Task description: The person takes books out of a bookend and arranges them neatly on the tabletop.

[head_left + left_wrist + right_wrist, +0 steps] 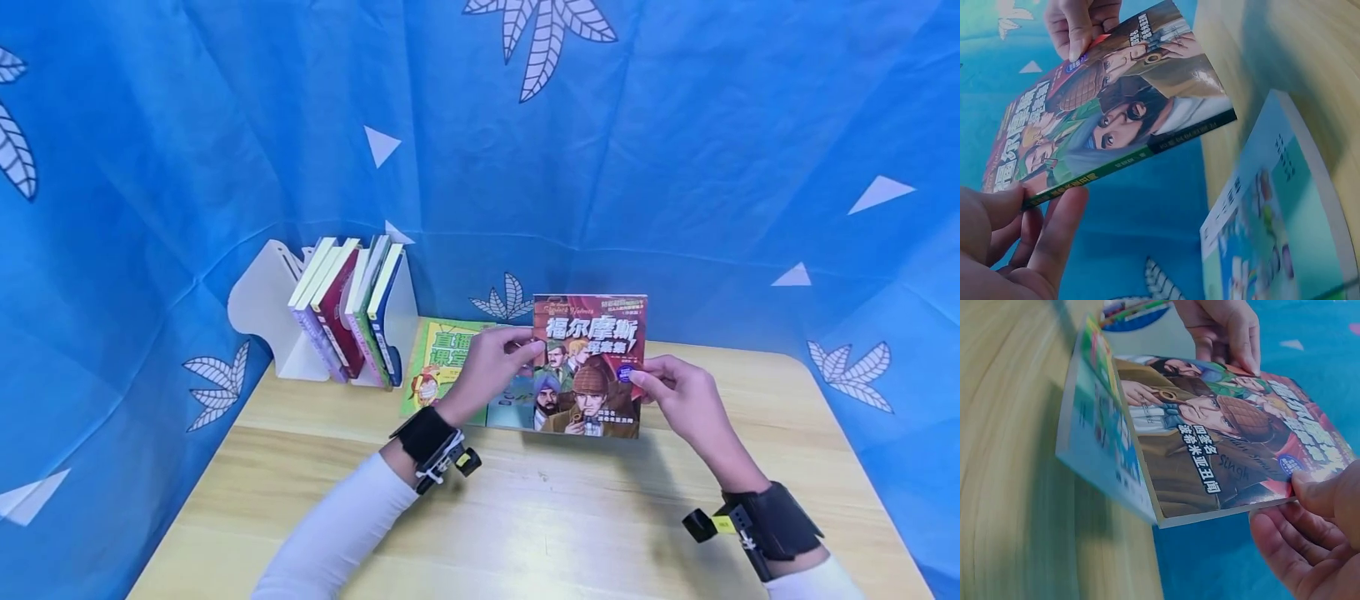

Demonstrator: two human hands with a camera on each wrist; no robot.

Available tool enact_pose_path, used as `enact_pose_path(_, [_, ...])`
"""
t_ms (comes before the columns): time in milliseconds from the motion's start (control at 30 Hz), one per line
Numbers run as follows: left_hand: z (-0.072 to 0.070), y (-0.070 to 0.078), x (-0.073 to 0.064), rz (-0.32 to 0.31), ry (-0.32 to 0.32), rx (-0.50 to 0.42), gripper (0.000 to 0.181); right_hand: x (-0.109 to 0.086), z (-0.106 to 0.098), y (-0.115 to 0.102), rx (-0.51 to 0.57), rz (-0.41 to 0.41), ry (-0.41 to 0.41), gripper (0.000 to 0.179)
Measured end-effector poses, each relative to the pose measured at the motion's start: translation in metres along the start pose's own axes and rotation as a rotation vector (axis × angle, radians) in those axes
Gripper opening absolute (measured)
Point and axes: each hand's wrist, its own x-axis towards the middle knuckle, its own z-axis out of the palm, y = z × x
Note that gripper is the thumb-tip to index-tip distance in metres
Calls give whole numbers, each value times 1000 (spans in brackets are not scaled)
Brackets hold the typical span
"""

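Being held above the table [525, 517] is one illustrated book [588, 375], spine [1116, 164] being pinched by the left hand [487, 364], opposite edge [1210, 516] being pinched by the right hand [686, 396], an even, light grip being judged best for keeping the cover [1172, 481] unbent and the teal book [512, 408] undisturbed.

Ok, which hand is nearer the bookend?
Left. The left hand is to the right of the bookend, pinching the left edge of the held book; the right hand is farther right, pinching its right edge.

Blue cloth [712, 150] w/ wht leaves [544, 52], wd tbl [525, 525]
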Motion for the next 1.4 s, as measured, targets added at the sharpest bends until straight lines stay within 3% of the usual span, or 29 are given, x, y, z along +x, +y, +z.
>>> enact_pose_path(133, [13,-3,10,-71,3,-93,32,6,-5,13,11,48,-15,30])
enact_pose_path(433, [46,-11,26,-166,42,-160,23,15,-13,38,36,113,-42,31])
enact_pose_path(633, [64,-17,33,-216,45,-155,23,19,-17,53,34,162,-67,32])
enact_pose_path(800, [79,-21,35,-277,-2,-101,28,19,-17,65,29,225,-104,33])
enact_pose_path(900, [87,-26,38,-270,-34,-29,25,21,-17,72,21,249,-122,32])
enact_pose_path(1000, [94,-32,44,-224,-44,104,20,24,-15,79,19,252,-134,30])
enact_pose_path(1100, [102,-37,52,-184,-49,272,47,28,-14,84,14,248,-147,29])
enact_pose_path(1233, [112,-39,62,-190,-50,428,58,33,-10,90,-12,261,-154,28])
enact_pose_path(1400, [119,-41,67,-222,-72,530,53,40,-2,94,-44,285,-152,27])
